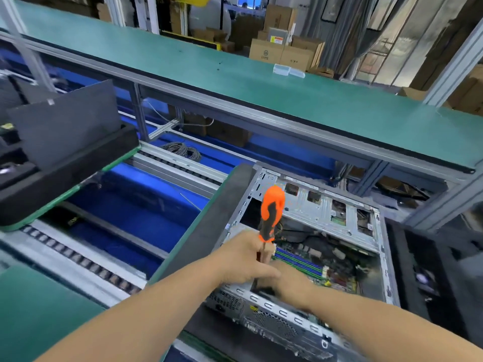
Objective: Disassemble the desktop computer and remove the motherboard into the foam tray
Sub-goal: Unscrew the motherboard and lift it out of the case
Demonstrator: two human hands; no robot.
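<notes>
Roller conveyor line under a green shelf

The open computer case (308,246) sits on a dark foam pad (209,226) on a green pallet; left of the hands, a second pallet (65,197) carries a black foam tray (68,163). Beyond the hands, two clear boxes (288,70) lie on the green shelf (183,64).

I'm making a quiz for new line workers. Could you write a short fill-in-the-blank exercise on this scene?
1. The screwdriver has a black and ____ handle.
2. The left hand grips the screwdriver by its ____, below the handle.
3. Both hands work inside the open computer ____, above the motherboard.
4. The long bench top behind is ____ in colour.

Missing words: orange; shaft; case; green
</notes>
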